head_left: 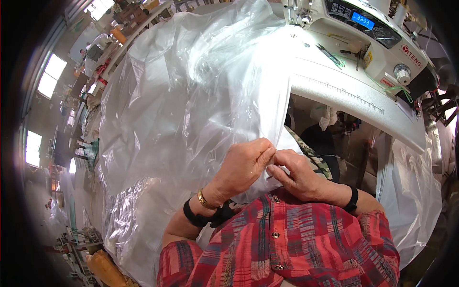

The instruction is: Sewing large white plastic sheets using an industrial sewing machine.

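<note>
A large sheet of clear plastic film (pixel 158 110) covers the left side of the sewing machine's table and hangs down toward my lap. Its folded edge runs from beneath the machine's needle area down to my hands. My left hand (pixel 246 165) is closed on this edge, thumb against the curled fingers. Close against it, my right hand (pixel 299 174) pinches the same edge with thumb and forefinger. The knuckles nearly touch, and the fingertips are partly hidden. The white sewing machine (pixel 382 52) stands at the upper right, its lamp glaring over the film.
Scissors-like thread snips (pixel 330 55) with a green cord lie on the machine bed, which carries a printed ruler (pixel 339 91) along its front. More plastic film (pixel 411 191) hangs at the right. An orange-yellow object (pixel 105 270) is at lower left. Workshop clutter and windows fill the far left.
</note>
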A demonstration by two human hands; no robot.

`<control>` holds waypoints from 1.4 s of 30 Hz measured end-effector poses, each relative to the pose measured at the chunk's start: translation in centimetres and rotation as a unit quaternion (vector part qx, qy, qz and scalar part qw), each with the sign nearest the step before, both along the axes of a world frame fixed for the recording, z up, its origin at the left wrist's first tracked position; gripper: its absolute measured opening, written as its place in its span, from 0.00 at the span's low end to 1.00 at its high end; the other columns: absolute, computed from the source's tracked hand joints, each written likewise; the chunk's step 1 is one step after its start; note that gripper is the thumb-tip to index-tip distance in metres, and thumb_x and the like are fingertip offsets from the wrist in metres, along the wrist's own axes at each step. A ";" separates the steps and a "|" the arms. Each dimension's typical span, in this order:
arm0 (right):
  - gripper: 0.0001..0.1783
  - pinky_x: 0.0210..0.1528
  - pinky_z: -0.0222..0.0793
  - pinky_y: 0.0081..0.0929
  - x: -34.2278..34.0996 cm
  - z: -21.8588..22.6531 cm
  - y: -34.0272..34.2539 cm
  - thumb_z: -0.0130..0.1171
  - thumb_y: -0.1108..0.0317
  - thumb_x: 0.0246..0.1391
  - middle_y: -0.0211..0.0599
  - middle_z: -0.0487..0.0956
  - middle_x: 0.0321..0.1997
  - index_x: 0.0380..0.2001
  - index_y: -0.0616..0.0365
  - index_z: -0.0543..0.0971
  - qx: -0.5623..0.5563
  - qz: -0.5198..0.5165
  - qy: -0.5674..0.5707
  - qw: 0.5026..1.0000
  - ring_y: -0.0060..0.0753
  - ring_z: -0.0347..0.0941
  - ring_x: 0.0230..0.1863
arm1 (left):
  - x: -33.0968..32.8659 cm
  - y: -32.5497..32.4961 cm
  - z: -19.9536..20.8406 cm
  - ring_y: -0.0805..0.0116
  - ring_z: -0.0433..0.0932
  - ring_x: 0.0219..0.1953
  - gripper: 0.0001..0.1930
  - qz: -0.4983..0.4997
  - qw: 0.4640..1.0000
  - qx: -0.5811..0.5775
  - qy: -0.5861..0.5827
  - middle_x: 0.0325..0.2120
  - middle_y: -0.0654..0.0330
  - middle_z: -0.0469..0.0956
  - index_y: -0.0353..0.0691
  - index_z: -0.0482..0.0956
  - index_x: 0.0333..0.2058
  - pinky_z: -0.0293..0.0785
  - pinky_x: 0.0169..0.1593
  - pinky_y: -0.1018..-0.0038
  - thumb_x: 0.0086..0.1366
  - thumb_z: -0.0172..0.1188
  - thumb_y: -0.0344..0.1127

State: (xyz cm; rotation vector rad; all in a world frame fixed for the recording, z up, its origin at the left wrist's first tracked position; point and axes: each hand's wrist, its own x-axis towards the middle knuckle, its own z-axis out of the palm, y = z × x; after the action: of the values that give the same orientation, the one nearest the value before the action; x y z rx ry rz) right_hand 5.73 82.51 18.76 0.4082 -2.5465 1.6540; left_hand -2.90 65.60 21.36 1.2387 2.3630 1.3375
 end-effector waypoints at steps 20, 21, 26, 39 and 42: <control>0.20 0.51 0.71 0.43 -14.3 -4.5 -5.4 0.62 0.59 0.50 0.52 0.81 0.47 0.44 0.58 0.79 0.034 0.190 0.064 0.979 0.53 0.77 0.48 | -2.9 -1.7 10.1 0.50 0.78 0.25 0.04 -0.059 0.944 -0.180 0.271 0.22 0.51 0.76 0.35 0.77 0.32 0.72 0.29 0.61 0.57 0.58 0.24; 0.20 0.51 0.71 0.43 -14.3 -4.6 -5.1 0.62 0.59 0.50 0.51 0.81 0.47 0.44 0.58 0.79 0.038 0.190 0.062 0.979 0.53 0.77 0.49 | -2.8 -1.6 9.2 0.53 0.78 0.24 0.02 -0.078 0.932 -0.202 0.290 0.20 0.52 0.75 0.36 0.74 0.29 0.73 0.27 0.62 0.55 0.56 0.25; 0.20 0.51 0.71 0.42 -13.9 -5.2 -3.4 0.61 0.59 0.50 0.51 0.81 0.48 0.45 0.56 0.79 0.071 0.221 0.035 0.972 0.53 0.77 0.49 | -1.2 -1.8 3.9 0.62 0.77 0.21 0.03 -0.094 0.909 -0.243 0.325 0.17 0.57 0.73 0.39 0.70 0.26 0.72 0.24 0.67 0.52 0.55 0.26; 0.12 0.37 0.76 0.41 -16.7 2.8 11.4 0.56 0.74 0.50 0.37 0.77 0.47 0.40 0.51 0.77 0.419 -0.032 0.218 0.881 0.45 0.79 0.36 | -0.2 -2.7 -2.6 0.61 0.75 0.29 0.04 0.020 0.937 -0.169 0.305 0.28 0.53 0.69 0.36 0.71 0.25 0.75 0.30 0.69 0.49 0.56 0.25; 0.13 0.36 0.75 0.41 -19.1 1.7 12.9 0.57 0.77 0.49 0.35 0.76 0.47 0.40 0.52 0.76 0.436 -0.016 0.232 0.869 0.44 0.79 0.37 | 0.0 -2.7 -2.5 0.56 0.77 0.29 0.03 0.036 0.960 -0.121 0.248 0.30 0.51 0.71 0.33 0.72 0.29 0.75 0.31 0.65 0.54 0.55 0.22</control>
State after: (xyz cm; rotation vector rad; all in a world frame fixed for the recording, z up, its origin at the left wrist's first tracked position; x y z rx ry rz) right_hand -13.39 95.44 20.44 0.6920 -2.6890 0.2142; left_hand -2.94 62.91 18.89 1.5650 2.8164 0.7764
